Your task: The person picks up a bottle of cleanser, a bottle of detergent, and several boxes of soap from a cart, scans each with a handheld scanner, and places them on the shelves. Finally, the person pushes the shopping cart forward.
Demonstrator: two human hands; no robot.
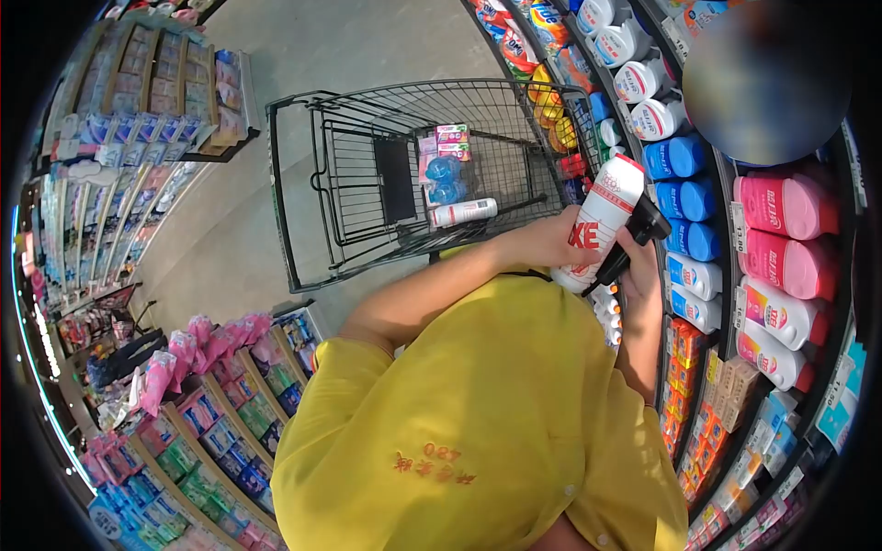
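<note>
My left hand point(554, 237) is wrapped round a white AXE bottle point(608, 197) with red lettering and a red end, held tilted in front of my chest. In my right hand point(639, 262) is a black handheld barcode scanner point(650, 221), its handle slanting down beside the bottle. The scanner's head points toward the shelf side. Ahead of me stands a black wire shopping cart point(354, 101). Inside it lie a white can-like container point(463, 213) with red markings, a transparent blue item point(446, 179) and pink-and-white boxes point(453, 140).
On the right, close to my right arm, shelves hold blue-capped bottles point(687, 197), pink bottles point(783, 206) and orange packs point(682, 354). More shelves of packaged goods point(216, 432) line the left. Grey floor point(358, 37) runs beyond the cart. A blurred disc covers the upper right.
</note>
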